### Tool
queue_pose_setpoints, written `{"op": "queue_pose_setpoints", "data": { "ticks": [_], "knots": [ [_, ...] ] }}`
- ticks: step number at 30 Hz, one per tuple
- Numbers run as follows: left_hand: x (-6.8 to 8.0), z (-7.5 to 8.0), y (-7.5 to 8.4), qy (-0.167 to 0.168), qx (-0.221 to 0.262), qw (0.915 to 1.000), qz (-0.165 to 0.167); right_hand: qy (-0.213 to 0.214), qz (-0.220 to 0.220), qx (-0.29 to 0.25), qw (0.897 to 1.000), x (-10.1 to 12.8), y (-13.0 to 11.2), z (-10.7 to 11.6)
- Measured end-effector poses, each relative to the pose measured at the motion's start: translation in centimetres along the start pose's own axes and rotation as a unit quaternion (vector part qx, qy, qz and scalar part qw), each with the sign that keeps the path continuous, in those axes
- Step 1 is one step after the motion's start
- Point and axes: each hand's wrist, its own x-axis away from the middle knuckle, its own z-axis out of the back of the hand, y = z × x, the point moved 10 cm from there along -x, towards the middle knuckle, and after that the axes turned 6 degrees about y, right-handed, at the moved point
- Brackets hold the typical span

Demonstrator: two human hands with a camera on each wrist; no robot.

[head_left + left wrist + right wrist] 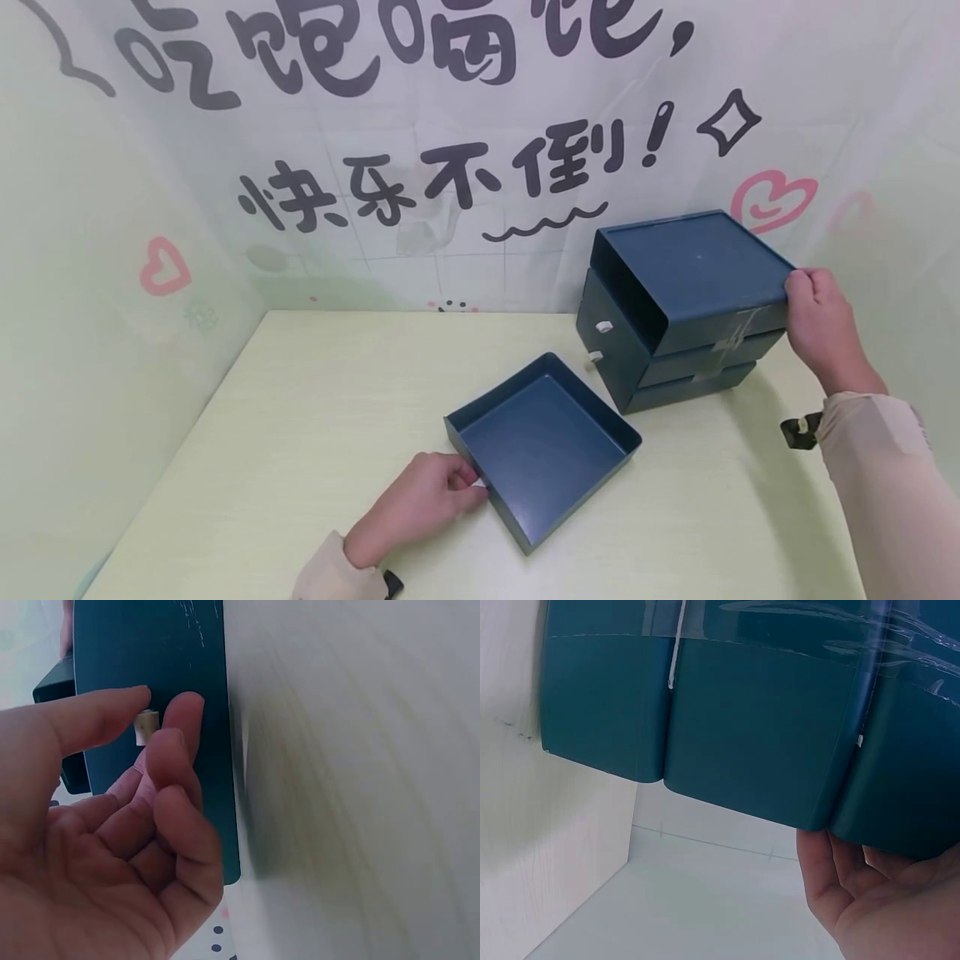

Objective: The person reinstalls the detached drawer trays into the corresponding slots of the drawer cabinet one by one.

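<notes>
Behind your work surface hangs a pale printed backdrop point(465, 167) with dark characters and pink hearts; below it lies the light wooden table point(300, 433). At lower centre of the head view, the removed drawer point(543, 446), a shallow dark blue tray, rests flat on the table with its open side up. Your left hand point(420, 504) meets its near left wall, and the left wrist view shows thumb and forefinger closed around the small white knob point(145, 726) on the drawer front. At upper right stands the drawer cabinet point(675, 308), its top slot empty, two drawers in place below, and clear tape point(840, 630) across its side. Your right hand point(821, 325) grips the cabinet's upper right corner, fingers curled over the edge.
</notes>
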Motion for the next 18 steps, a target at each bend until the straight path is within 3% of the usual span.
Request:
{"op": "queue_pose_setpoints", "data": {
  "ticks": [8, 18],
  "knots": [
    [-0.3, 0.5, 0.5, 0.019, 0.01, 0.9994, -0.026, -0.001, -0.004, 0.0, 1.0, 0.1, 0.2, 0.1],
    [-0.5, 1.8, -0.3, 0.047, 0.041, 0.998, 0.006, -0.007, 0.002, -0.005, 1.0, -0.1, 0.3, -0.2]
  ]
}}
